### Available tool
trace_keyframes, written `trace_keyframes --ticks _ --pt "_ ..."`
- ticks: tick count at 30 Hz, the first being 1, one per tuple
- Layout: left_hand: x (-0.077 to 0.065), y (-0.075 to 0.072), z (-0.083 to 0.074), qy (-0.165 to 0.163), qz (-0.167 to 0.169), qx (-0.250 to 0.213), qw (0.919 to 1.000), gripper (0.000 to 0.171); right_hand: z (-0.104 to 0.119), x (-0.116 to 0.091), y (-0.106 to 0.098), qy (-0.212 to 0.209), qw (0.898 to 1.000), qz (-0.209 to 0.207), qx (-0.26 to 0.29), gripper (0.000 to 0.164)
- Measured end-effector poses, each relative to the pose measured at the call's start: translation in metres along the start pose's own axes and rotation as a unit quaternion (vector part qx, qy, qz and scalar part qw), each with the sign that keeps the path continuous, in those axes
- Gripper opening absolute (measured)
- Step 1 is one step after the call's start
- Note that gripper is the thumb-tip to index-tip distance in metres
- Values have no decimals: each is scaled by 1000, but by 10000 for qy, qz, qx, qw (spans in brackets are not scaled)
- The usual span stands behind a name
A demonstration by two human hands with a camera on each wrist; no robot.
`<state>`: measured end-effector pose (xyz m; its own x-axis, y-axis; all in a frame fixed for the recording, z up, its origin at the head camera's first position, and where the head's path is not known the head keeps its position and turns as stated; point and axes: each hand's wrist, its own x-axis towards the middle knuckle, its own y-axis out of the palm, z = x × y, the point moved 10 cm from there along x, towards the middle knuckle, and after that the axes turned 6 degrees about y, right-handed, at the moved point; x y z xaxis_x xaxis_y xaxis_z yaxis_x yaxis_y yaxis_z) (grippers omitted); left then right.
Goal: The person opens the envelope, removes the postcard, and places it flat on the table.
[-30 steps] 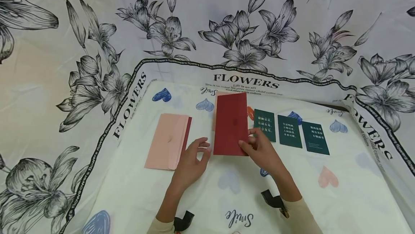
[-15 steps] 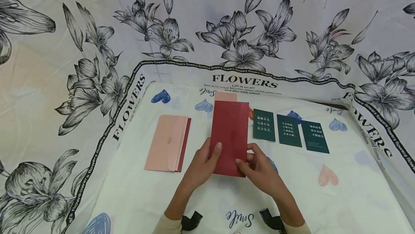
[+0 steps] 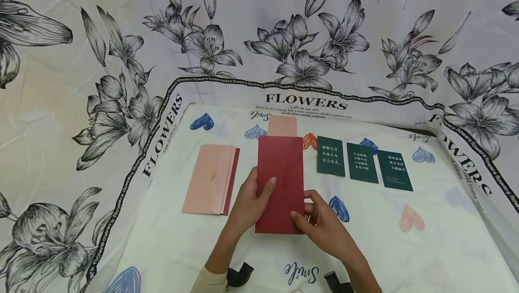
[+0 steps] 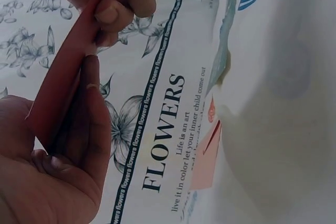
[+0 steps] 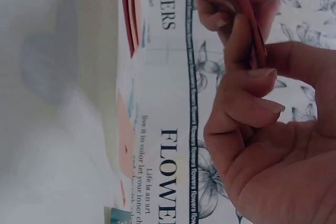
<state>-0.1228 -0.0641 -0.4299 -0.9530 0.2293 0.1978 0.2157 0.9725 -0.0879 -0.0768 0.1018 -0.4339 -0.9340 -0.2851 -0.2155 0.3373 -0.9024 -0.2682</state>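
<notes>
A dark red envelope [image 3: 280,171] is held upright between both hands, above the cloth. My left hand [image 3: 249,205] grips its left edge, thumb on the near face and fingers behind, as the left wrist view also shows. Lower down, my right hand [image 3: 326,225] pinches the right edge near the bottom corner between thumb and fingers. In the right wrist view the envelope [image 5: 251,19] appears edge-on. Behind it a pink envelope [image 3: 282,125] lies on the cloth, its lower part hidden.
To the left lies a stack of pink envelopes [image 3: 207,178] with a red one [image 3: 232,180] showing beneath. Three dark green cards with white writing, the nearest a green card [image 3: 330,157], lie in a row to the right. A printed tablecloth [image 3: 438,257] covers the table.
The red envelope has come down toward the person and slightly left, uncovering more of the pink envelope behind. The left hand, apart from it a second ago, now grips its left edge.
</notes>
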Motion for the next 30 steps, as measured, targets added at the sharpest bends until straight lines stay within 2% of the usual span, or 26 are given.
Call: trace_keyframes --ticks 3,7,12,15,20,23,26,30 --pt "-2 3 -3 97 21 6 10000 40 3 0 -9 -179 9984 -518 -166 51" --pt "-5 10 -6 215 100 68 9997 38 9 -2 -23 -506 9900 -1254 -409 63" --pt "-6 19 -9 324 133 138 9993 36 11 -5 -34 -557 9780 -1910 -621 71" --pt "-7 24 -13 363 170 221 9990 35 10 -6 -38 -525 9694 -2209 -935 75" --pt "-8 28 -19 399 188 495 9978 35 12 -4 -37 -515 9569 -2374 -1589 86" --pt "-8 29 -19 351 203 561 9976 36 16 -4 -36 -618 9523 -2401 -1782 86" --pt "-9 30 -18 331 259 583 9974 38 18 -6 -36 -798 9518 -2365 -1784 82" --pt "-10 28 -17 372 223 505 9978 39 18 -12 -39 -1132 9578 -2243 -1392 74"
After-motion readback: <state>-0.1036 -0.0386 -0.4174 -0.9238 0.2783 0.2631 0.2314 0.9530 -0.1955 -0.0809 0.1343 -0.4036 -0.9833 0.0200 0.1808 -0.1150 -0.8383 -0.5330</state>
